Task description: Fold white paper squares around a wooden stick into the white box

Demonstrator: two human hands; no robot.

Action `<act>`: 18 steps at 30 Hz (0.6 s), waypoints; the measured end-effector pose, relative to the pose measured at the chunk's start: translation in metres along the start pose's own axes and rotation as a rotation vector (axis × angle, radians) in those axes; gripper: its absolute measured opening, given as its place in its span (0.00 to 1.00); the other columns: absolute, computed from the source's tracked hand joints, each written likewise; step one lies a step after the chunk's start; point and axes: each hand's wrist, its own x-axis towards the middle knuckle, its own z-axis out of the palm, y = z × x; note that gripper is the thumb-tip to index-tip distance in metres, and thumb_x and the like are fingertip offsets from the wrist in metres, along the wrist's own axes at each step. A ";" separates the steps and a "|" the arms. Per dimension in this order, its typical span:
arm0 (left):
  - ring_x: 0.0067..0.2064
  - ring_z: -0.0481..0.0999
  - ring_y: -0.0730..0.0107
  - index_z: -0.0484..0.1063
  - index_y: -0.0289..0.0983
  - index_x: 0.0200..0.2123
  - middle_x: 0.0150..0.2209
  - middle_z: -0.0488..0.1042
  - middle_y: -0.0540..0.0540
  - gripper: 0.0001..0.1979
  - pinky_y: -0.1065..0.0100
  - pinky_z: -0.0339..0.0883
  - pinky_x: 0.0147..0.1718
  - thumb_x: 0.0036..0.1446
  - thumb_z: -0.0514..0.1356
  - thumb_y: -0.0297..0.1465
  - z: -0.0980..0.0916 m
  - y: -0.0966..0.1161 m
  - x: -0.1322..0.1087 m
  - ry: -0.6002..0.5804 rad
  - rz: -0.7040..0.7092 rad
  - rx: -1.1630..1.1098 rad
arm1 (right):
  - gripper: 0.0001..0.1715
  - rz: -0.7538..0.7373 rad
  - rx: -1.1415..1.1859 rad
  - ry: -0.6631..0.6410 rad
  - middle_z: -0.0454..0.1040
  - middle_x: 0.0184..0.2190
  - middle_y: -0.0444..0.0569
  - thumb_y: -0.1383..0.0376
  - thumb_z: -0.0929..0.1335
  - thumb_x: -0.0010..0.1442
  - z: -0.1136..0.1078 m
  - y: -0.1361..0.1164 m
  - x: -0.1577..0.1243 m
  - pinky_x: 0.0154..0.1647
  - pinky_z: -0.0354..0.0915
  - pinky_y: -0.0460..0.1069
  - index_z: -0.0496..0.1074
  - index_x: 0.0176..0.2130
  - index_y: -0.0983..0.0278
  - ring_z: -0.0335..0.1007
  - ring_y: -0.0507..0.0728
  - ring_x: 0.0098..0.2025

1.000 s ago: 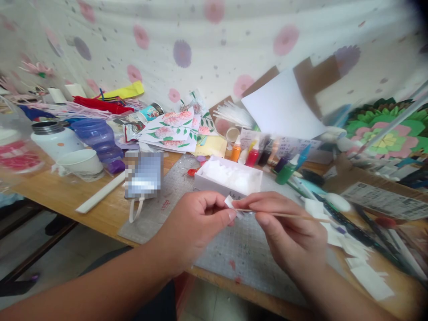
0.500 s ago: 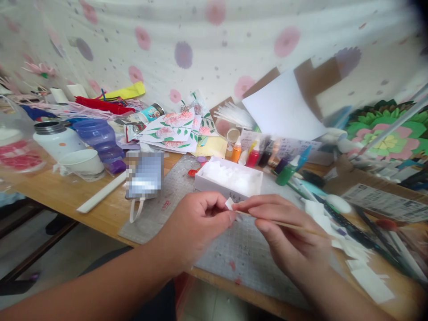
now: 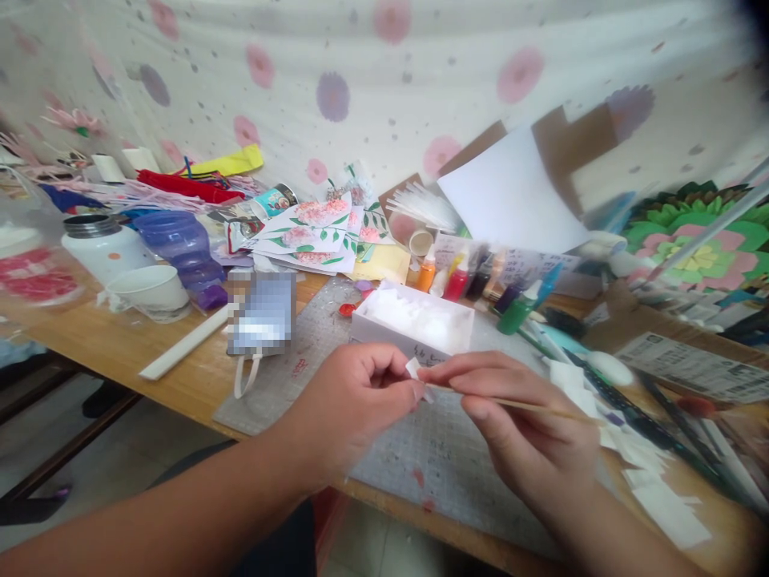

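Over the grey cutting mat (image 3: 396, 473), my left hand (image 3: 360, 401) pinches a small white piece of paper (image 3: 412, 367) between thumb and fingers. My right hand (image 3: 529, 425) is closed around a thin wooden stick (image 3: 529, 406), whose tip meets the paper at the left fingertips. The right index fingertip touches the paper's edge. How the paper sits against the stick is partly hidden by the fingers. Just behind both hands stands a small white box (image 3: 384, 332) filled with white fluffy material (image 3: 414, 314).
Paint bottles (image 3: 456, 282) in several colours stand behind the box. White paper strips (image 3: 666, 505) lie to the right, near a cardboard box (image 3: 673, 344). At left are a blurred-out phone (image 3: 261, 312), a white stick (image 3: 183, 344), a paper cup (image 3: 147, 292) and a purple cup (image 3: 180, 248).
Both hands hold nearly the same pose on the paper and stick. The whole view has shifted very slightly.
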 end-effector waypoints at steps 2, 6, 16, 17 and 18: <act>0.30 0.65 0.72 0.70 0.36 0.25 0.25 0.71 0.52 0.08 0.69 0.55 0.29 0.54 0.61 0.34 -0.001 0.000 0.000 -0.002 -0.004 0.005 | 0.15 -0.006 -0.001 -0.004 0.81 0.39 0.52 0.75 0.68 0.60 0.000 0.000 0.000 0.41 0.77 0.53 0.77 0.43 0.60 0.80 0.58 0.42; 0.29 0.64 0.72 0.70 0.37 0.25 0.25 0.71 0.52 0.09 0.69 0.54 0.29 0.53 0.61 0.35 -0.001 0.000 0.000 -0.002 -0.010 0.011 | 0.13 -0.005 -0.004 0.000 0.82 0.38 0.52 0.75 0.68 0.60 0.000 -0.001 0.001 0.40 0.77 0.53 0.77 0.43 0.61 0.80 0.58 0.40; 0.30 0.66 0.71 0.71 0.36 0.24 0.25 0.72 0.51 0.08 0.69 0.55 0.29 0.53 0.59 0.33 -0.001 0.000 0.001 -0.009 -0.003 0.036 | 0.14 -0.006 0.020 -0.021 0.82 0.38 0.52 0.75 0.69 0.59 -0.001 -0.002 0.001 0.40 0.77 0.52 0.77 0.43 0.61 0.80 0.58 0.41; 0.30 0.66 0.71 0.71 0.36 0.24 0.25 0.72 0.51 0.08 0.69 0.55 0.29 0.53 0.59 0.33 -0.001 0.000 0.001 -0.007 -0.002 0.039 | 0.14 -0.010 0.016 -0.023 0.82 0.38 0.52 0.75 0.68 0.59 -0.001 -0.002 0.001 0.40 0.77 0.53 0.77 0.43 0.61 0.80 0.58 0.41; 0.30 0.67 0.71 0.71 0.36 0.24 0.25 0.72 0.51 0.08 0.69 0.55 0.29 0.53 0.59 0.32 -0.001 0.000 0.001 -0.006 -0.002 0.043 | 0.14 -0.010 0.010 -0.024 0.82 0.38 0.52 0.75 0.68 0.59 -0.001 -0.002 0.002 0.40 0.77 0.53 0.77 0.43 0.61 0.80 0.58 0.41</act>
